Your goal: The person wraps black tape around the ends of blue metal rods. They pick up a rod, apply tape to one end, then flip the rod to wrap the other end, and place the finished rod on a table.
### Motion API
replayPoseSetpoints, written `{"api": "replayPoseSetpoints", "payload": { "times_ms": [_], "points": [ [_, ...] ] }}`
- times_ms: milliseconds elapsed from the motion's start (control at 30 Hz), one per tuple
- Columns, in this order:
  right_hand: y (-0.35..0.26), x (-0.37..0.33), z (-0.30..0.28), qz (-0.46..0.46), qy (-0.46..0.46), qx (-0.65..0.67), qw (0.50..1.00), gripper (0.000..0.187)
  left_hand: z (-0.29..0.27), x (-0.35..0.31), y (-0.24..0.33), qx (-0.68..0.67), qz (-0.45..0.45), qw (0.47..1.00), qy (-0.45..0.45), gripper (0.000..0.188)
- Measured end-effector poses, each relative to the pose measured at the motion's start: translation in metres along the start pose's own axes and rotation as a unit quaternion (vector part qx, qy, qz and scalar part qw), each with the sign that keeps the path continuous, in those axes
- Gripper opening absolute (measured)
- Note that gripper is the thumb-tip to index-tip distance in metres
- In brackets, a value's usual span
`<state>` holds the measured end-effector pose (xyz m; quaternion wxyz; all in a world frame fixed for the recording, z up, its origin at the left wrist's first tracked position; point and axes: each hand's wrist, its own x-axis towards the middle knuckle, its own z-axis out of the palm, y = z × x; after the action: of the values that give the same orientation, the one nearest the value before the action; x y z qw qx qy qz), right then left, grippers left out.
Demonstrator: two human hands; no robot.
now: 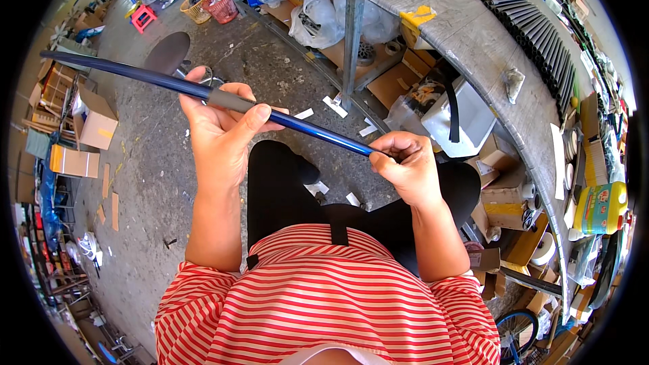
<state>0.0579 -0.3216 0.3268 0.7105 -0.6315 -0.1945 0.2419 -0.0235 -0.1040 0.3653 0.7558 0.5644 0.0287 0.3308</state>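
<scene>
A long, glossy dark-blue rod slants across in front of me, from the far left down to my right hand. My left hand is closed around it, with the thumb on top at a matte grey-brown band. The other fingers pass underneath and are partly hidden. My right hand pinches the rod's near right end between thumb and curled fingers, which cover the tip. A black strip stands up just beyond my right hand, in front of a grey-white bin.
A grey worktable curves along the right, bearing a row of black tubes and a yellow jug. Under it are plastic bags and the bin. A dark round stool stands ahead left. Cardboard boxes line the left.
</scene>
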Motion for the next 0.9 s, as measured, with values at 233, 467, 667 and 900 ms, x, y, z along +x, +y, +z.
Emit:
{"api": "replayPoseSetpoints", "payload": {
  "times_ms": [233,467,667,900],
  "points": [
    [0.001,0.001,0.0,0.007,0.0,0.004,1.0,0.009,0.001,0.001,0.001,0.009,0.001,1.0,0.0,0.076],
    [0.004,0.001,-0.003,0.012,-0.006,-0.002,1.0,0.008,0.004,0.0,0.003,0.011,-0.004,1.0,-0.005,0.077],
    [0.009,0.002,-0.001,0.005,-0.008,0.022,1.0,0.008,0.002,0.0,0.003,0.01,-0.004,1.0,-0.008,0.077],
    [0.033,0.004,-0.008,0.045,-0.031,0.106,0.993,0.015,0.016,0.007,0.004,0.07,0.039,0.995,-0.051,0.076]
  ]
}}
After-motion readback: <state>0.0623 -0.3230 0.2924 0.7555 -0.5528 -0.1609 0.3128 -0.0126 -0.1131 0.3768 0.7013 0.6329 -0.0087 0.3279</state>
